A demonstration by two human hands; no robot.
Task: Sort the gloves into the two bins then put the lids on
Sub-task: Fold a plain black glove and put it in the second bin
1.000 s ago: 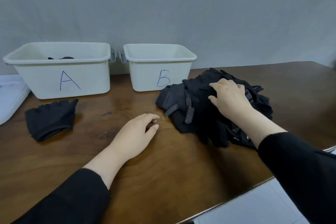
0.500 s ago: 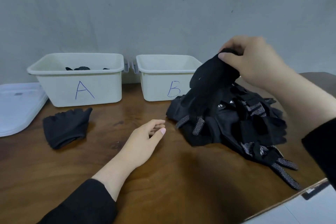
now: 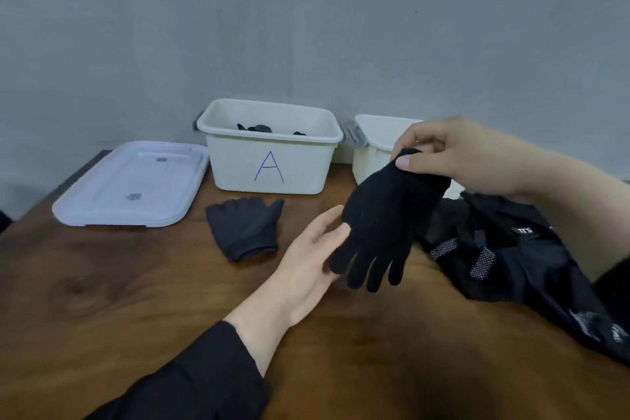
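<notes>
Right hand (image 3: 453, 157) pinches glove (image 3: 381, 225) cuff, frame centre-right; glove hangs below grip, fingers down. Left hand (image 3: 306, 262) relaxed, fingertips touching glove.

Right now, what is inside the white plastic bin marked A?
Dark glove fabric, some with pale dotted patches, shows above the front wall of the white plastic bin marked A. That wall covers the bin's floor, so the number of gloves cannot be told.

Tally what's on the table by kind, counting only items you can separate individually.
Bins: 2, bin A and a second bin.
White lids: a stack; count unclear.
Separate black gloves: 2, a held glove and a fingerless glove.
Glove pile: 1, contents uncountable.
Total: 6 with the stack as one.
</notes>
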